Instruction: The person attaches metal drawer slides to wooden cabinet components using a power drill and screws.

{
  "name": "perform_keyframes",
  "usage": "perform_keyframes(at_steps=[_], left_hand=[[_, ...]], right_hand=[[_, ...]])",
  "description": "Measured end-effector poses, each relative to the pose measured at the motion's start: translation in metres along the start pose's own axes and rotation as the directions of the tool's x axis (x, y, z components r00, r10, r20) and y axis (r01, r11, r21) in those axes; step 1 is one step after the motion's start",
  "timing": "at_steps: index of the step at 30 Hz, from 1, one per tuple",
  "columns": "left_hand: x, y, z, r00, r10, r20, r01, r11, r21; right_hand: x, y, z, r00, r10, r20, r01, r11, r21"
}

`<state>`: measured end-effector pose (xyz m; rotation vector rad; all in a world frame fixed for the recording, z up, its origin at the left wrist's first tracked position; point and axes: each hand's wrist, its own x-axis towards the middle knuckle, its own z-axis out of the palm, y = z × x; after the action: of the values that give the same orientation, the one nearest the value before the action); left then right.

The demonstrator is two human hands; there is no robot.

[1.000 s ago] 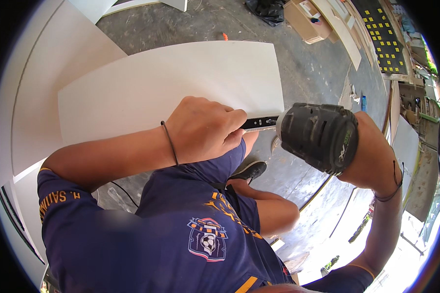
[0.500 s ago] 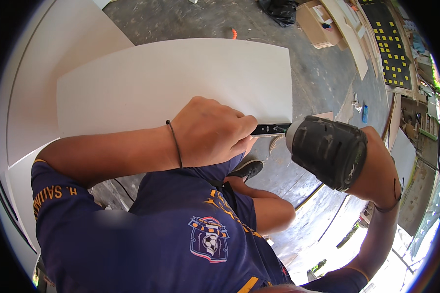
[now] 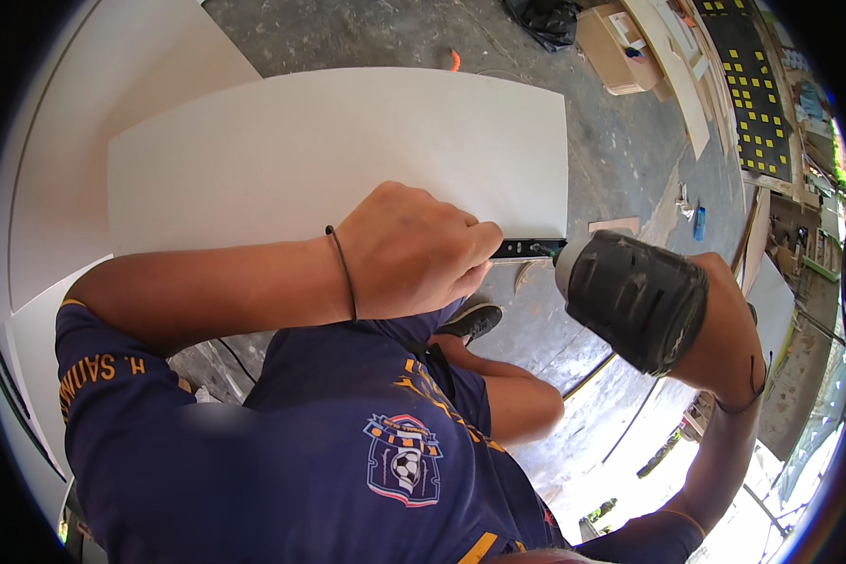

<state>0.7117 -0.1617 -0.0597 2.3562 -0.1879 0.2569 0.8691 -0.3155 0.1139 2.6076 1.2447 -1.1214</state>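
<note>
My left hand (image 3: 418,246) is closed around a black drawer slide (image 3: 517,248), pressing it along the near edge of a white panel (image 3: 348,141). The rest of the slide is covered by my fingers. In my right hand (image 3: 721,324) is a black cordless drill (image 3: 634,299), gripped from behind and pointing left. Its bit meets the slide near the panel's right corner. Whether a screw sits at the tip is too small to tell.
Another large white panel (image 3: 150,85) stands at the left. On the concrete floor lie a black plastic bag (image 3: 545,23), a cardboard box (image 3: 614,52) and a blue object (image 3: 699,224). Boards (image 3: 672,75) lean at the far right. My knee (image 3: 526,412) is below the slide.
The view has shifted slightly. Both hands keep their holds, and the drill stays at the same end of the slide.
</note>
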Motion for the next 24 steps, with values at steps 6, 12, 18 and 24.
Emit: perform_keyframes(at_steps=[6, 12, 18, 24], left_hand=[[-0.009, 0.0, -0.001, 0.998, -0.065, -0.015, 0.066, 0.997, 0.051], [-0.007, 0.002, 0.004, 0.999, -0.031, -0.024, 0.032, 0.998, 0.052], [-0.008, 0.004, 0.006, 0.999, -0.024, -0.038, 0.026, 0.998, 0.06], [-0.01, 0.008, 0.009, 0.998, -0.014, -0.058, 0.019, 0.996, 0.088]], right_hand=[[0.016, 0.003, -0.001, 0.984, -0.18, 0.0, 0.18, 0.983, 0.028], [0.008, -0.01, 0.003, 0.997, -0.077, 0.024, 0.078, 0.996, -0.041], [0.008, -0.012, 0.005, 0.982, -0.181, 0.054, 0.186, 0.977, -0.104], [0.002, -0.016, 0.003, 0.965, -0.263, 0.007, 0.261, 0.95, -0.172]])
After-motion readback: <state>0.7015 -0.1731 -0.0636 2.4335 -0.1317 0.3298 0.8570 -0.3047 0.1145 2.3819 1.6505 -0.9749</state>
